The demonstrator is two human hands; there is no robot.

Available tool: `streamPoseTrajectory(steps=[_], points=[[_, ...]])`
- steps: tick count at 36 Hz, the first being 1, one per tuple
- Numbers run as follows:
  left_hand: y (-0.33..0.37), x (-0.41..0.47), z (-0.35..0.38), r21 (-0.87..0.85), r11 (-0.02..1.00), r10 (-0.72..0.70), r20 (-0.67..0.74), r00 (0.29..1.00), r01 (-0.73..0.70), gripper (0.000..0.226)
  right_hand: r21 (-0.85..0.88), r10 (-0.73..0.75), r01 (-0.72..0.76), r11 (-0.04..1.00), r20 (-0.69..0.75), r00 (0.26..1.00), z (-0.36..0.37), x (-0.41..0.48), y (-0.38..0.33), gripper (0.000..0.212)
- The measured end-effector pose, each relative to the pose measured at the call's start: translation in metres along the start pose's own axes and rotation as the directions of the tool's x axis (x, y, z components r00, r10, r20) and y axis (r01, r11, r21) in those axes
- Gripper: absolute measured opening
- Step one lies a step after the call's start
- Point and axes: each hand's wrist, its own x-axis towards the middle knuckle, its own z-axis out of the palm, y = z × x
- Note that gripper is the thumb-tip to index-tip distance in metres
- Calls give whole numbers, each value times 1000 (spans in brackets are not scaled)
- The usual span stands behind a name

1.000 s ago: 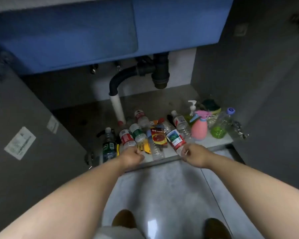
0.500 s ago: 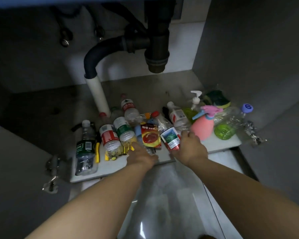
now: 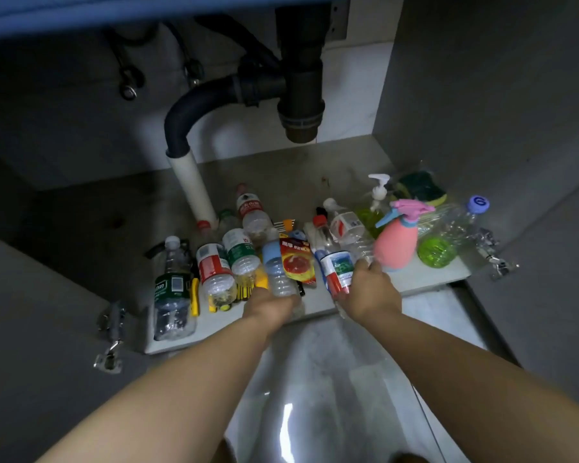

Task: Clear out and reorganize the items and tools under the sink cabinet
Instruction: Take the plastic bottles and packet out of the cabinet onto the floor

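- The glossy pale floor tiles (image 3: 315,396) lie nearest, and both bare forearms reach over them towards the open cabinet
- The left hand (image 3: 268,305) is at the front lip of the cabinet floor (image 3: 428,279); its fingers curl round the base end of the blue-label bottle (image 3: 274,267), a clear one lying with its neck pointing into the cabinet
- The right hand (image 3: 371,292) is at the same lip, its fingers wrapped round the lower part of the landscape-label bottle (image 3: 336,267), which is tilted with its red cap towards the back
- Between the two held bottles lies a red sachet (image 3: 296,262)
- Left of the left hand, the red-label bottle (image 3: 213,269) and the green-and-white-label bottle (image 3: 241,252) lie side by side over yellow tools (image 3: 194,297); further left, a dark-green-label bottle (image 3: 173,289) lies near the edge
- Just beside the right hand stands a pink spray bottle (image 3: 398,242), and right of that a blue-capped bottle (image 3: 448,238) holding green liquid lies on its side
- Behind these are a pump dispenser (image 3: 376,195) with green liquid and a green and yellow sponge (image 3: 420,188)
- At the back a white pipe (image 3: 194,185) rises into the black drain trap (image 3: 301,78)
- Metal hinges (image 3: 111,329) hang at the left door edge
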Motion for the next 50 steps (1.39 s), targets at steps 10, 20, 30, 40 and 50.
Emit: streamPoseTrajectory(steps=[10, 20, 30, 40, 50], points=[[5, -20, -21, -106, 992, 72, 86, 994, -62, 30, 25, 87, -89, 996, 86, 992, 6, 3, -5, 88], [12, -26, -28, -126, 986, 119, 90, 989, -108, 63, 98, 75, -88, 991, 129, 989, -7, 7, -2, 80], [27, -57, -46, 38, 977, 202, 142, 969, -209, 42, 320, -102, -22, 947, 366, 925, -77, -52, 64, 53], [-12, -146, 41, 73, 973, 167, 422, 891, -217, 69, 197, 151, -245, 949, 396, 906, -30, -138, 200, 62], [-50, -154, 133, 76, 992, 39, 550, 834, -97, 58, 186, 416, -430, 884, 110, 903, 21, -127, 252, 61]])
